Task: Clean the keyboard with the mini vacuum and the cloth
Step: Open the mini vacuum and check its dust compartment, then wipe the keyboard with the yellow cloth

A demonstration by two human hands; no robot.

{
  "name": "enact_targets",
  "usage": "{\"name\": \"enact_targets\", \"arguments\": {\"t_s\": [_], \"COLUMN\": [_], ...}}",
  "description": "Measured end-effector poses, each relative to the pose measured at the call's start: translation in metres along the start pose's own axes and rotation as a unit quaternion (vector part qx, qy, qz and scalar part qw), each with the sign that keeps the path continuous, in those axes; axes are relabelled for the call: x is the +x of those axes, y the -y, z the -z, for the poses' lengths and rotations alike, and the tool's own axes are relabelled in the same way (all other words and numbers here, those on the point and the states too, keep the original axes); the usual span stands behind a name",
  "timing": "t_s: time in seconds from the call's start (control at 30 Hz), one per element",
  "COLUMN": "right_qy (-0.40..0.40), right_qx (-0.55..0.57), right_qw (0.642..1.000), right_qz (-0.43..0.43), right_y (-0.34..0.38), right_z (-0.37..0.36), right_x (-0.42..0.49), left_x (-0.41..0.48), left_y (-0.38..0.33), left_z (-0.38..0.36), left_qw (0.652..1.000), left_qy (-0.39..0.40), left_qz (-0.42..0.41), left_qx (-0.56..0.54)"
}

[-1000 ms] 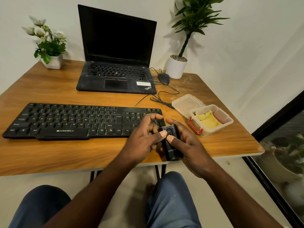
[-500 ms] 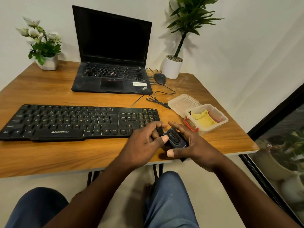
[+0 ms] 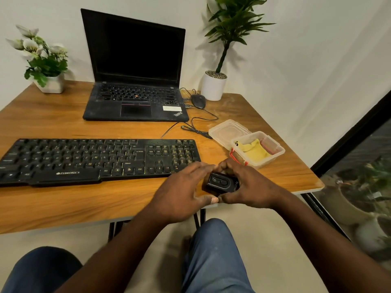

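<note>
Both hands are over the near right part of the wooden desk [image 3: 63, 206], closed in around the mini vacuum [image 3: 220, 182]. The left hand [image 3: 182, 193] comes in from the left, fingers curved over the far side of the small black body and thumb tucked under its near edge. The right hand [image 3: 251, 187] cups it from the right, fingers curled over the top and thumb low, and the two thumb tips meet at the near side. It is a narrow grip from both hands, with the vacuum pinned between them and its top face with the switch showing. Whether it rests on the desk cannot be told.

The black keyboard [image 3: 95, 159] lies just to the left and far of the hands, and the left fingers overlap its near right corner. The yellow cloth [image 3: 254, 152] sits in a clear plastic container [image 3: 277, 154] just beyond the right hand, with the lid [image 3: 227, 132] beside it. Further back stand an open laptop [image 3: 135, 81] with a dark screen, a mouse [image 3: 198, 101] with its cable [image 3: 203, 119] looping forward, a green plant in a white pot [image 3: 213, 85], and a flower pot [image 3: 50, 84] at far left.
</note>
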State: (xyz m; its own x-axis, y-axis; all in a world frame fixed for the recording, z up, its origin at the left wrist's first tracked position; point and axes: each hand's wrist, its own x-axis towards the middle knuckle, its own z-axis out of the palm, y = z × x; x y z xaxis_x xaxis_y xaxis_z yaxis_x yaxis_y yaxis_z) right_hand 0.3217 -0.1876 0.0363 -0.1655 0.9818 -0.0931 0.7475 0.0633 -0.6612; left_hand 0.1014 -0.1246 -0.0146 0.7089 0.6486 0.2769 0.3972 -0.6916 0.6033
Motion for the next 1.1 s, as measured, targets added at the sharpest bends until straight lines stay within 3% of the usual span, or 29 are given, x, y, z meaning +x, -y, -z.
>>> {"name": "enact_targets", "arguments": {"t_s": [0.23, 0.47, 0.63, 0.83, 0.97, 1.1], "right_qy": [-0.01, -0.058, -0.095, -0.21, -0.195, -0.1], "right_qx": [-0.136, -0.169, -0.121, -0.078, -0.188, -0.347], "right_qw": [0.988, 0.982, 0.987, 0.975, 0.96, 0.927], "right_qz": [0.069, 0.052, 0.042, -0.001, -0.077, -0.096], "right_y": [-0.01, -0.009, -0.004, -0.004, -0.039, -0.061], "right_z": [0.007, 0.003, 0.011, 0.066, 0.11, 0.126], "right_x": [0.001, -0.009, -0.02, -0.021, 0.005, 0.036], "left_x": [0.002, 0.001, 0.001, 0.009, 0.054, 0.11], "left_y": [-0.007, -0.014, -0.014, -0.026, -0.05, -0.06], "left_z": [-0.007, -0.009, -0.009, 0.002, 0.014, 0.004], "left_qw": [0.997, 0.992, 0.989, 0.991, 0.986, 0.984], "left_qy": [-0.034, -0.056, -0.059, -0.083, -0.115, -0.072], "left_qz": [0.025, 0.054, 0.065, 0.074, 0.04, 0.038], "left_qx": [0.066, 0.098, 0.116, 0.079, 0.112, 0.161]}}
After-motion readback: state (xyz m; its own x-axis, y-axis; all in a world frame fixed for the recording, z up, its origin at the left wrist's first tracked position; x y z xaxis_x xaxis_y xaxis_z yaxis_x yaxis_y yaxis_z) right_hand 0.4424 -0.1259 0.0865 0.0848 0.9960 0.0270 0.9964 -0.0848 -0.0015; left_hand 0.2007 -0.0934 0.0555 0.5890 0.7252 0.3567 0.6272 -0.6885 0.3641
